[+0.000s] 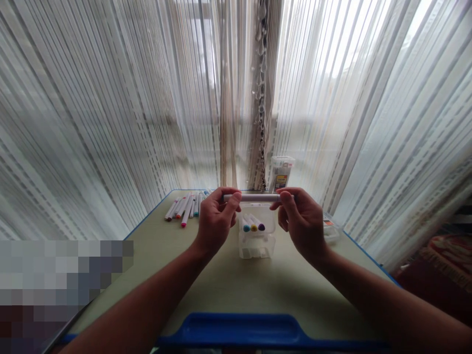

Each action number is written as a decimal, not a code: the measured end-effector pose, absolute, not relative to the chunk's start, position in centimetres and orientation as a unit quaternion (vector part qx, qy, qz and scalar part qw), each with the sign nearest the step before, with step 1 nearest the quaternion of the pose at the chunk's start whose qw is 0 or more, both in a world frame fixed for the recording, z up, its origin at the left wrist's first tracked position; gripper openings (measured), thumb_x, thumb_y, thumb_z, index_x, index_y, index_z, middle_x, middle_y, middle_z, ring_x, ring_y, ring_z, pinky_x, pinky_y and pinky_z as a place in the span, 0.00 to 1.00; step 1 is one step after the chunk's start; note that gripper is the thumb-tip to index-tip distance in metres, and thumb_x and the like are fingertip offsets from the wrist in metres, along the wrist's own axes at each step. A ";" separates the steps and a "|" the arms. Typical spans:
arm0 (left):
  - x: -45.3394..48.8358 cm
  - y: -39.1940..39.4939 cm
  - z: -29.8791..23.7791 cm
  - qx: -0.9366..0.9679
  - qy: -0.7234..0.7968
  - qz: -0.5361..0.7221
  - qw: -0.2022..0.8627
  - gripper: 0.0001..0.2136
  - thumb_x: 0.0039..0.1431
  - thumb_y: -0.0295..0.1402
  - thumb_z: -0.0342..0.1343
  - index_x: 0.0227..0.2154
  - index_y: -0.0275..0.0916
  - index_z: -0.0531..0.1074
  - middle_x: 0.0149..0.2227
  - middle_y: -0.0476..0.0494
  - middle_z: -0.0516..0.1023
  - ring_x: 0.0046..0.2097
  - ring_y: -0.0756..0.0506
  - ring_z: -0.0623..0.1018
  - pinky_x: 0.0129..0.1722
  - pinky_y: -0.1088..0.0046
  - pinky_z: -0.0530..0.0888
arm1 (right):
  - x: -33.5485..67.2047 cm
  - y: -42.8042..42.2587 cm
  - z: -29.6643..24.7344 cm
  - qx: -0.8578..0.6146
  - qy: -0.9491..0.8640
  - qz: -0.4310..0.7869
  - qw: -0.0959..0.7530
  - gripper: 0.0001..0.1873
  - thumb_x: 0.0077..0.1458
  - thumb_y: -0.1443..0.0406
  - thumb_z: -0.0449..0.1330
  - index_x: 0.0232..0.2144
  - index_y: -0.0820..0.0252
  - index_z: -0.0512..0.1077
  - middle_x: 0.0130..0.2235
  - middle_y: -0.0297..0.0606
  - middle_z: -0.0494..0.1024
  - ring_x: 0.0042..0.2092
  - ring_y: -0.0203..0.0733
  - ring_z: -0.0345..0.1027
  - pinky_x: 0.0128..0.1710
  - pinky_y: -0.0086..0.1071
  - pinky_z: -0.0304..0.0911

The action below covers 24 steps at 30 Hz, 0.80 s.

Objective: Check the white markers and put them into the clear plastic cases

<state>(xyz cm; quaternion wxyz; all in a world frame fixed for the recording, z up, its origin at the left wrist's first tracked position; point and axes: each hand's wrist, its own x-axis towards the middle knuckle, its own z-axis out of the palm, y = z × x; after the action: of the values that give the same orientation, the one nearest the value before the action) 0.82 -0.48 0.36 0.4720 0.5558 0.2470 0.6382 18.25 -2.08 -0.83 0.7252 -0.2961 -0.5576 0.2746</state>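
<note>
Pale table [236, 287], blue-rimmed. Striped sheer curtains [92, 108] hang beyond far edge, daylight filtering through; beaded strand [262, 64] near mid-edge. Fringed red cloth [450, 260] off right edge.

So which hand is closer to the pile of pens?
The left hand: it's just to the right of the pile. The right hand is much farther right.

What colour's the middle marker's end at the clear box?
Yellow end on white cylindrical marker; best: head view.

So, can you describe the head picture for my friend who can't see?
A person's left hand and right hand hold one pale marker sideways over a table. Three markers rest in a clear box; more markers lie at left.
</note>
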 end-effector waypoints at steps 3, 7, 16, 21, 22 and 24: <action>0.9 -0.6 0.3 0.559 0.256 0.627 0.478 0.15 0.51 0.39 0.69 0.35 0.35 0.73 0.20 0.56 0.66 0.17 0.57 0.61 0.14 0.83 0.57 | 18.3 -2.1 -1.0 -0.294 -0.559 0.287 0.720 0.16 0.57 0.55 0.67 0.41 0.58 0.71 0.25 0.30 0.76 0.16 0.27 0.55 0.12 0.23 0.49; 0.9 -0.6 0.2 0.560 0.250 0.627 0.481 0.16 0.52 0.41 0.69 0.35 0.35 0.73 0.17 0.58 0.63 0.17 0.57 0.60 0.14 0.83 0.58 | 18.2 -2.2 -1.0 -0.294 -0.567 0.287 0.714 0.17 0.57 0.56 0.67 0.43 0.57 0.71 0.25 0.30 0.76 0.16 0.27 0.55 0.12 0.23 0.50; 1.0 -0.5 0.4 0.557 0.246 0.619 0.495 0.15 0.57 0.42 0.65 0.36 0.35 0.73 0.19 0.54 0.67 0.17 0.56 0.60 0.14 0.82 0.57 | 18.1 -2.2 -0.8 -0.295 -0.548 0.312 0.718 0.14 0.62 0.53 0.59 0.39 0.57 0.68 0.26 0.31 0.77 0.15 0.28 0.55 0.11 0.25 0.49; 1.1 -0.5 0.4 0.540 0.239 0.623 0.513 0.15 0.59 0.43 0.62 0.37 0.35 0.74 0.19 0.54 0.66 0.16 0.56 0.59 0.14 0.82 0.55 | 18.2 -2.2 -0.9 -0.290 -0.537 0.327 0.721 0.14 0.64 0.53 0.56 0.38 0.58 0.69 0.26 0.32 0.77 0.16 0.29 0.56 0.12 0.25 0.49; 1.1 -0.5 0.4 0.537 0.238 0.624 0.515 0.15 0.60 0.43 0.61 0.37 0.35 0.74 0.19 0.54 0.66 0.17 0.56 0.59 0.14 0.81 0.55 | 18.2 -2.2 -0.9 -0.289 -0.535 0.329 0.723 0.14 0.64 0.54 0.56 0.38 0.58 0.70 0.26 0.33 0.77 0.16 0.29 0.56 0.12 0.25 0.49; 1.1 -0.5 0.3 0.529 0.237 0.628 0.519 0.15 0.61 0.43 0.59 0.38 0.34 0.74 0.19 0.53 0.66 0.17 0.56 0.59 0.14 0.81 0.55 | 18.2 -2.2 -0.9 -0.286 -0.532 0.333 0.724 0.14 0.65 0.54 0.55 0.38 0.59 0.70 0.26 0.33 0.77 0.16 0.29 0.56 0.12 0.26 0.49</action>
<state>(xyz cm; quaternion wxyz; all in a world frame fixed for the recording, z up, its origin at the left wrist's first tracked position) 1.05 -0.52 0.35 0.5191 0.5289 0.2368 0.6282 18.16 -2.16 -0.93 0.7240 -0.2859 -0.5322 0.3329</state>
